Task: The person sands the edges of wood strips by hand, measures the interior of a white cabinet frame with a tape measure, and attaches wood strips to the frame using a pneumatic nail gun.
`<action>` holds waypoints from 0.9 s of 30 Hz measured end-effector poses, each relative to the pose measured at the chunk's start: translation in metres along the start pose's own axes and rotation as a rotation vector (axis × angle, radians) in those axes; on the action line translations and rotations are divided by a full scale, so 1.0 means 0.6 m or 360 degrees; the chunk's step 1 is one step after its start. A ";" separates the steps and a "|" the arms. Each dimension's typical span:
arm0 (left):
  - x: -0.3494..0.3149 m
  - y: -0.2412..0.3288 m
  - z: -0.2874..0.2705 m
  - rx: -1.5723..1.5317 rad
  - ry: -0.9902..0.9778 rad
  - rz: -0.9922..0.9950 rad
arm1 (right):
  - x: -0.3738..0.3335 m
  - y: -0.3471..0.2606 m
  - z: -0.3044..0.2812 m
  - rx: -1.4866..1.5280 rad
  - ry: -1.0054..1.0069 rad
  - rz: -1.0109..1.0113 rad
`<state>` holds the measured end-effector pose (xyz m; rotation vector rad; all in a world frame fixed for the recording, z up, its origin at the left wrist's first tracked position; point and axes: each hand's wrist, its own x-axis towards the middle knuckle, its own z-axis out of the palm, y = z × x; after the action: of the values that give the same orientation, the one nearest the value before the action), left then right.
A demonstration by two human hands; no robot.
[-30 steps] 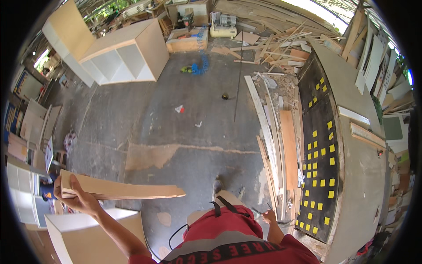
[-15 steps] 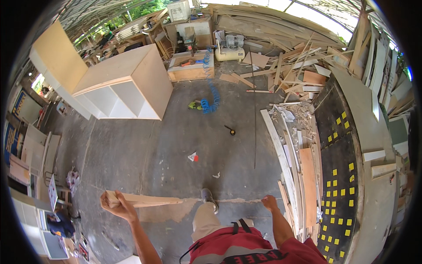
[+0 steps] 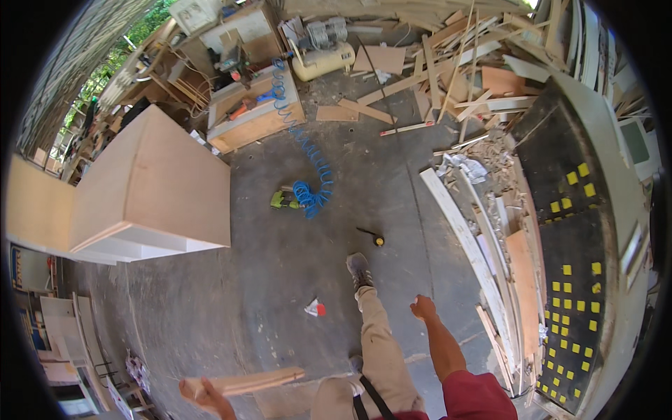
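At the lower left, my left hand (image 3: 206,399) is closed around long pale wooden strips (image 3: 262,379), which lie roughly level and point right. My right hand (image 3: 422,308) hangs over the floor at right of centre, its fingers curled with nothing visible in them. Ahead, a green air tool (image 3: 285,200), perhaps a nail gun, lies on the floor beside a coiled blue air hose (image 3: 308,196). A small round black-and-yellow object (image 3: 379,241) with a thin black strip sits near my forward shoe (image 3: 358,270).
A plywood cabinet (image 3: 164,182) stands at left. Behind are a low wooden workbench (image 3: 262,119) and a cream air compressor (image 3: 325,63). Scrap boards (image 3: 434,77) pile at the back right; long planks (image 3: 469,245) line the right beside a black panel with yellow squares (image 3: 560,301).
I have stepped forward, one leg now stretched ahead. Cabinet, hose and green tool appear nearer. My left hand and the strips sit lower in view; my right hand is slightly higher.
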<state>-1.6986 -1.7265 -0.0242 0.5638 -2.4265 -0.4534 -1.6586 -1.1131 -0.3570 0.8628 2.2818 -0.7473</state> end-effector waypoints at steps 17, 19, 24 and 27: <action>0.209 0.000 0.313 0.1130 0.0088 -0.0221 | 0.764 -0.226 0.238 -0.0495 -0.0147 0.0141; 0.218 -0.007 0.310 0.1193 0.0100 -0.0090 | 0.758 -0.209 0.245 -0.0627 -0.0234 -0.0039; 0.231 -0.021 0.283 0.0968 0.0512 -0.0484 | 0.632 -0.321 0.196 -0.0557 -0.0491 -0.0002; 0.257 -0.062 0.232 0.0682 0.0580 -0.0776 | 0.545 -0.375 0.181 -0.0709 -0.0606 -0.0158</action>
<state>-1.8873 -1.8080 -0.0731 1.3134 -2.0222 -0.0038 -1.9886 -1.2004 -0.5869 0.3664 2.0374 -0.3755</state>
